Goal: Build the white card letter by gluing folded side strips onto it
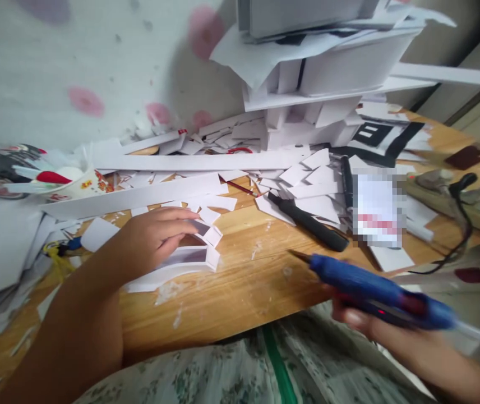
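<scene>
My right hand (361, 320) is wrapped around a blue hot glue gun (374, 289). Its dark nozzle points left over the wooden table, and a white glue stick comes out of its rear end. A small red light glows on its body. At the left, my left hand (156, 238) has its fingers closed over a small white board frame (211, 234), partly hidden beneath them. Just in front of that hand lies a second hollow white board piece (210, 259) with thin walls, standing on the tabletop.
A black-handled tool (309, 221) lies among white board scraps (311, 174). Long white strips (206, 161) stretch across the back. A patterned paper cup (88, 184) stands left, a large white board structure (341, 73) back right. Dried glue marks the table (248, 292).
</scene>
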`<action>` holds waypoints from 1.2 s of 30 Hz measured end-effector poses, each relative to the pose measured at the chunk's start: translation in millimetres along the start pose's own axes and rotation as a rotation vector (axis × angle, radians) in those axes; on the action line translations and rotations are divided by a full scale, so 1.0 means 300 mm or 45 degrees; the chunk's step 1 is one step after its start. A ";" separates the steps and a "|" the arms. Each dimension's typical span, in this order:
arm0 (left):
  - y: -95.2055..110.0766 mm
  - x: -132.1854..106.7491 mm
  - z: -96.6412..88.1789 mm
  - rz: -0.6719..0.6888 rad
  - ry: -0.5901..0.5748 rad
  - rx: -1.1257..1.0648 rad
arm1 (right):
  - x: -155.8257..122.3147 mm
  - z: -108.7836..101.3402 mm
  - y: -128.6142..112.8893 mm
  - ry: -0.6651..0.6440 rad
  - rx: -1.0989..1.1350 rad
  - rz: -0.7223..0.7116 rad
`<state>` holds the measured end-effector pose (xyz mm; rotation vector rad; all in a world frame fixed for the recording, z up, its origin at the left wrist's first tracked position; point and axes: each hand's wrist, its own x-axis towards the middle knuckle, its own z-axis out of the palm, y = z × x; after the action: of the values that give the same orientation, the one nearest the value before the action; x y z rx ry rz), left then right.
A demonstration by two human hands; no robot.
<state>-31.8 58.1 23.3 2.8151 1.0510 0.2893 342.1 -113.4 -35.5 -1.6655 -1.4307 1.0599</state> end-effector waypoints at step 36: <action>0.030 0.014 0.002 -0.051 0.091 0.067 | 0.309 0.263 -0.241 -0.544 -0.336 -0.269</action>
<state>-22.8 54.1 24.9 2.8453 1.1446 0.3661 245.7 -11.3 -18.4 -1.4706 -2.0501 1.1915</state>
